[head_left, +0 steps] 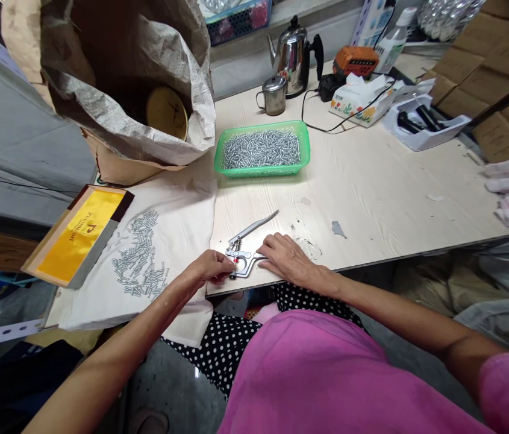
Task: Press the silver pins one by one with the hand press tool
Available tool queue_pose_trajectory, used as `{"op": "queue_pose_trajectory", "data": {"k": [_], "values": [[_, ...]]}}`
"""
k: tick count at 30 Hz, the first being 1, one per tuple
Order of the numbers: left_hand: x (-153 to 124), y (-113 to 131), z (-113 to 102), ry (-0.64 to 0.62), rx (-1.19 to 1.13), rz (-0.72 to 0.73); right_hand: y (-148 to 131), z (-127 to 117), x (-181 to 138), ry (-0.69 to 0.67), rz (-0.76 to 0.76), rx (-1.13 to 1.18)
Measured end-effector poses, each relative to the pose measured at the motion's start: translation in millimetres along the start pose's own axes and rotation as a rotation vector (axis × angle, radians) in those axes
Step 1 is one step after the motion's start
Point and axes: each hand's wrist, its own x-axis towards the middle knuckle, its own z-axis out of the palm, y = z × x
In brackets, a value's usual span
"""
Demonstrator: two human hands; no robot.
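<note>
A pair of silver snap-fastener pliers (247, 263) lies at the table's front edge, its jaws to the left and a spring between its spread handles. My right hand (288, 259) is closed around the end of the lower handle. At the jaws, beside a small red part, my left hand (215, 266) has its fingers pinched together; what they hold is hidden. Left of that hand, many small silver metal pins (139, 259) are spread on a white cloth (182, 205). Similar pins fill a green plastic basket (263, 173) further back.
A large open paper sack (128, 157) stands at the back left, above a yellow box (80, 235). Behind the basket are a metal cup (274, 96) and a kettle (293, 57). An orange battery (356, 61), a tissue box (353, 105) and a white tray (421, 135) stand back right.
</note>
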Motion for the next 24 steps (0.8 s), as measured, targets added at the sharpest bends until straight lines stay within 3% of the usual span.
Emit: {"op": "queue_pose_trajectory", "data": {"k": [4,10,20,22,24], "values": [[0,-1,0,0.007,0.013,-0.001,18,-17,10,-0.023,0.008,0.000],[1,-1,0,0.032,0.037,-0.013,39,-27,30,-0.198,-0.033,-0.060],[2,-7,0,0.038,0.045,-0.006,24,-37,27,-0.186,-0.014,-0.066],[-1,-11,3,0.133,0.158,0.049,22,-35,25,-0.173,-0.025,-0.056],[-6,-12,10,0.346,0.368,0.189,20,-32,23,-0.147,-0.047,-0.045]]}}
